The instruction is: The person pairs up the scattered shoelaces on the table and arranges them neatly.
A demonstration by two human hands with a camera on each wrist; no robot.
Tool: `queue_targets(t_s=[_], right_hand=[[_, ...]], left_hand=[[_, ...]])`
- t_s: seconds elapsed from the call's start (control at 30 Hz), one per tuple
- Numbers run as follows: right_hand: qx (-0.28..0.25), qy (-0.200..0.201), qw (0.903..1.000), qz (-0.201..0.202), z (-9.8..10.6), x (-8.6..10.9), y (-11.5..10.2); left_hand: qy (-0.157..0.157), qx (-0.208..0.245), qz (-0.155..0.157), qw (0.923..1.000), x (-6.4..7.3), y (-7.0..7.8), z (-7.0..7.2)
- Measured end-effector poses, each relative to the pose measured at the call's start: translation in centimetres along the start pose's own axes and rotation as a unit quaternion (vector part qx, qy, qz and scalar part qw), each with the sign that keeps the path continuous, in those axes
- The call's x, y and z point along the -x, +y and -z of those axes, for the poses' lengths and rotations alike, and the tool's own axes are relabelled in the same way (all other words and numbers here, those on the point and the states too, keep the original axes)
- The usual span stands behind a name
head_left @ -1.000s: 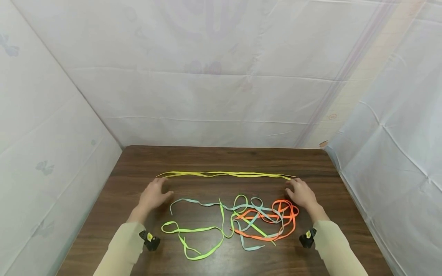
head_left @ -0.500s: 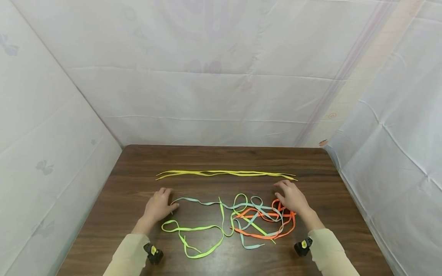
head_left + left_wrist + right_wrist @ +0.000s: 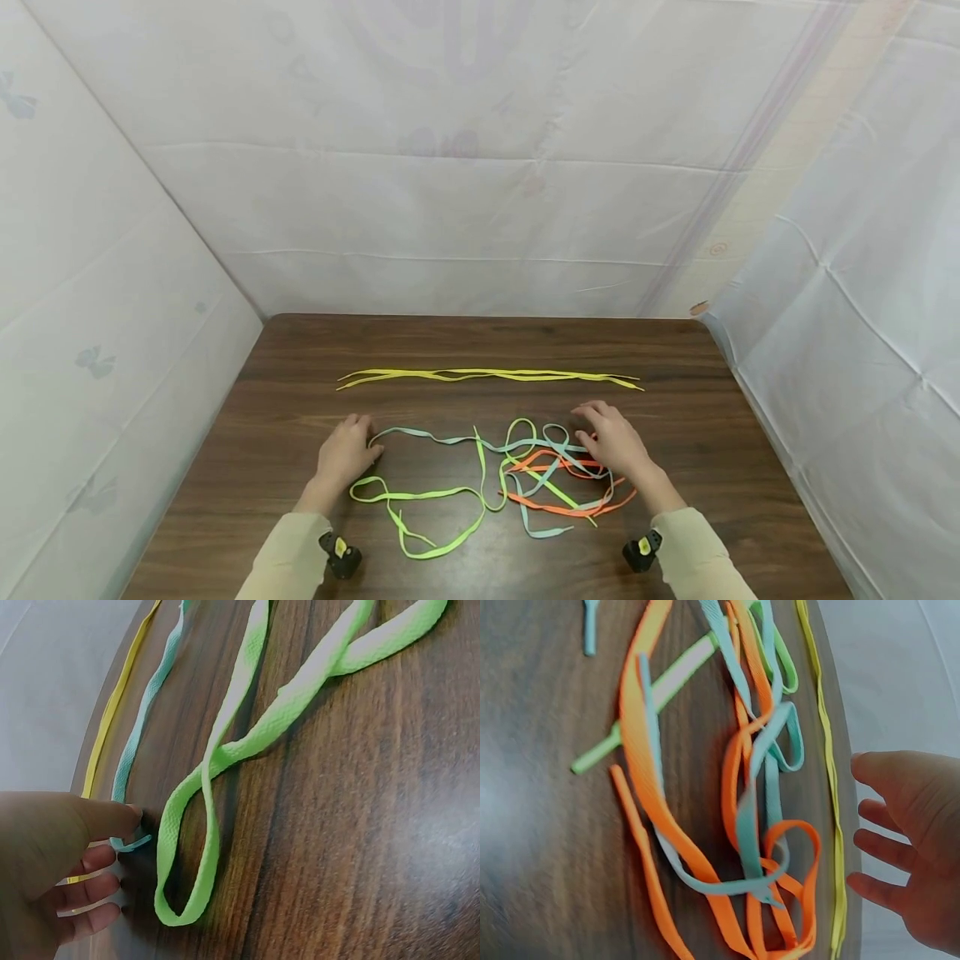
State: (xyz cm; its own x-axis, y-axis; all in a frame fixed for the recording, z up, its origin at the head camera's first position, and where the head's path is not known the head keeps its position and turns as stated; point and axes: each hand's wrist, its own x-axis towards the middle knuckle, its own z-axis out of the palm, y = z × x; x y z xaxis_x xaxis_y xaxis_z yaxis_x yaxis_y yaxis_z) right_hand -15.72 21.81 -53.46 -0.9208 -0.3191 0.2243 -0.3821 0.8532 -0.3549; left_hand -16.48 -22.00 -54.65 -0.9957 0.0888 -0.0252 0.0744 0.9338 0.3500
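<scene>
Left hand point(image 3: 345, 454), 9 o'clock on the brown wood-grain desk point(image 3: 480, 337): fingers parted, beside the flat pale-blue fabric lace's point(image 3: 450, 441) end | Right hand point(image 3: 615, 442), 3 o'clock: fingers spread above the flat orange fabric lace point(image 3: 634, 712), 4 o'clock, tangled with pale-blue and flat lime-green fabric lace point(image 3: 296, 694), whose loop lies toward 8 | Thin yellow laces point(image 3: 838, 870): stretched across 12 o'clock

Across the back of the worktop point(image 3: 420, 342), straight laces point(image 3: 491, 372). In front of them, tangled laces point(image 3: 483, 471), with a loop point(image 3: 367, 501) at left and crossing mostly at right. Behind everything, a sheet point(image 3: 465, 208).
</scene>
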Motion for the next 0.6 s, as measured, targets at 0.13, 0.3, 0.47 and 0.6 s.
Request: queue_targets(t_s=[0.13,0.3,0.47,0.6], right_hand=[[-0.007,-0.002,1.0000,0.003,-0.5,0.2,-0.4],[-0.007,-0.007,1.0000,0.000,-1.2,0.4,-0.7],[-0.010,-0.004,0.9999,0.003,-1.6,0.6,-1.0],[-0.011,0.007,0.9998,0.014,-1.7,0.6,-1.3]], left_hand=[[-0.005,0.013,0.012,0.9998,0.0,0.1,-0.1],[-0.011,0.022,0.019,0.9995,0.0,0.2,-0.1],[-0.006,0.023,0.024,0.9994,0.0,0.2,0.0],[-0.005,0.034,0.028,0.9990,0.1,0.1,0.1]])
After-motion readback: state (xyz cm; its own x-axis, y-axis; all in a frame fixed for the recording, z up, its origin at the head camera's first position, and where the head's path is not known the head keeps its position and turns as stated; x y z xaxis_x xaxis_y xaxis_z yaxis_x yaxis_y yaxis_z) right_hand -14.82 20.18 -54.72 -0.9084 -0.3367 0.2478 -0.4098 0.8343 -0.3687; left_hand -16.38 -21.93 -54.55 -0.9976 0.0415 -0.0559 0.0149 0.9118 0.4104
